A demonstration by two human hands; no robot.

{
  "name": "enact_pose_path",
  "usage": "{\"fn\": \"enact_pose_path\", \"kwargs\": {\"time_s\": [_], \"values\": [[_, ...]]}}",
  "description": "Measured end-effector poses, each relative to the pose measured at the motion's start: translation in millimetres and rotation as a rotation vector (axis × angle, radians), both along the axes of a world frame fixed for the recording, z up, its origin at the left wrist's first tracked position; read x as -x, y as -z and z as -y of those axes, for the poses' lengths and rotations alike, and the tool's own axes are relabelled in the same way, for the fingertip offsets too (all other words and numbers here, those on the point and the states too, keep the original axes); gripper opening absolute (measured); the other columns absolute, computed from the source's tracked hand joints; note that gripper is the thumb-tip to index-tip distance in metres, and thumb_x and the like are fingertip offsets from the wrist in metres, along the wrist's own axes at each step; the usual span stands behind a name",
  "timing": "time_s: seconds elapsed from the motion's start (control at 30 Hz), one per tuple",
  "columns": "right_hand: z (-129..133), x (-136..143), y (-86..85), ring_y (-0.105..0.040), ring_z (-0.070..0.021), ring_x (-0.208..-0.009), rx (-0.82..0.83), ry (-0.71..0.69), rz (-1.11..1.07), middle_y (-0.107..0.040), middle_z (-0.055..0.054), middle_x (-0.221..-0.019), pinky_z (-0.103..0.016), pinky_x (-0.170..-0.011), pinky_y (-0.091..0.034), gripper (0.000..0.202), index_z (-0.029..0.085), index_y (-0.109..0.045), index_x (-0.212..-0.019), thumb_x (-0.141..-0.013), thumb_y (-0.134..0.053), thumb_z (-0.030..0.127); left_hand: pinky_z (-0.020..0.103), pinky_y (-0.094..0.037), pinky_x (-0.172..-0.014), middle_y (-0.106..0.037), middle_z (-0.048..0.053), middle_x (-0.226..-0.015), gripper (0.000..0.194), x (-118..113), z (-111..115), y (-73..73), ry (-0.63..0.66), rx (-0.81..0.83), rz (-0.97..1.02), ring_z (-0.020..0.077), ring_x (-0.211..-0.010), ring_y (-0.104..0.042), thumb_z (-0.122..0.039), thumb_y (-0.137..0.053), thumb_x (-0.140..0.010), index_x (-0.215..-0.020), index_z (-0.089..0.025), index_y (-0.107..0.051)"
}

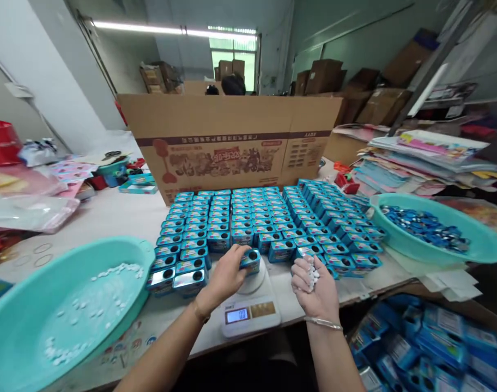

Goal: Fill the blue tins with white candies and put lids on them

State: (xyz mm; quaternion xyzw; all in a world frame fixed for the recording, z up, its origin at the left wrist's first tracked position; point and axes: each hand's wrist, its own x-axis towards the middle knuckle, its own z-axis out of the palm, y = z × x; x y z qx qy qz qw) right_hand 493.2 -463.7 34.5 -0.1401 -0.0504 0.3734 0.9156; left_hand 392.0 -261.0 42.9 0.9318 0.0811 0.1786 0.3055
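Observation:
My left hand (228, 269) is closed around one small blue tin (250, 262) with a round dark hole in its top. That tin is at the round pan of a white digital scale (250, 313); whether it touches the pan I cannot tell. The scale's display seems to read 0.0. To the right, my right hand (316, 286), palm up with fingers curled, cups a heap of small white tablets (313, 274). Many more blue tins (242, 231) stand in tight rows just beyond both hands.
A turquoise basin (11, 288) with scattered white tablets is at the left. Another turquoise basin (416, 250) holds blue shiny pieces at the right. A large cardboard panel (232, 120) stands behind the rows. Below the table's right edge, a carton holds more blue tins (444, 337).

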Motion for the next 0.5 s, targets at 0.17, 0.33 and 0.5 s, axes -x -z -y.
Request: {"fn": "enact_pose_path", "kwargs": {"time_s": [0.17, 0.33, 0.5], "values": [[-13.0, -8.8, 1.7, -0.045, -0.0055, -0.048, 0.052, 0.002, -0.098, -0.051, 0.005, -0.067, -0.013, -0.035, -0.031, 0.018, 0.021, -0.042, -0.079, -0.085, -0.058, 0.018, 0.044, -0.047, -0.103, -0.055, 0.011, -0.130, 0.069, 2.1, -3.5, -6.1, -0.001, -0.061, -0.053, 0.0279, -0.124, -0.052, -0.017, -0.072, -0.075, -0.138, -0.025, -0.046], [-32.4, -16.2, -11.1, -0.041, -0.0065, -0.045, 0.077, -0.010, -0.127, -0.047, 0.006, -0.063, -0.014, -0.035, -0.033, 0.016, 0.022, -0.042, -0.078, -0.087, -0.054, 0.019, 0.050, -0.036, -0.113, -0.041, 0.014, -0.147, 0.088, 31.3, -7.5, -23.4, -0.132, 0.002, 0.235, 0.0302, -0.139, -0.037, -0.036, -0.076, -0.078, -0.150, -0.025, -0.027], [-45.8, -24.3, -27.0, -0.037, -0.0064, -0.043, 0.103, 0.006, -0.096, -0.043, 0.006, -0.061, -0.016, -0.035, -0.032, 0.015, 0.022, -0.042, -0.078, -0.088, -0.054, 0.020, 0.042, -0.048, -0.102, -0.052, 0.011, -0.138, 0.064, 51.7, -10.1, -23.0, -0.268, 0.104, 0.374, 0.0254, -0.127, -0.052, -0.039, -0.069, -0.085, -0.142, -0.027, -0.042]]}}
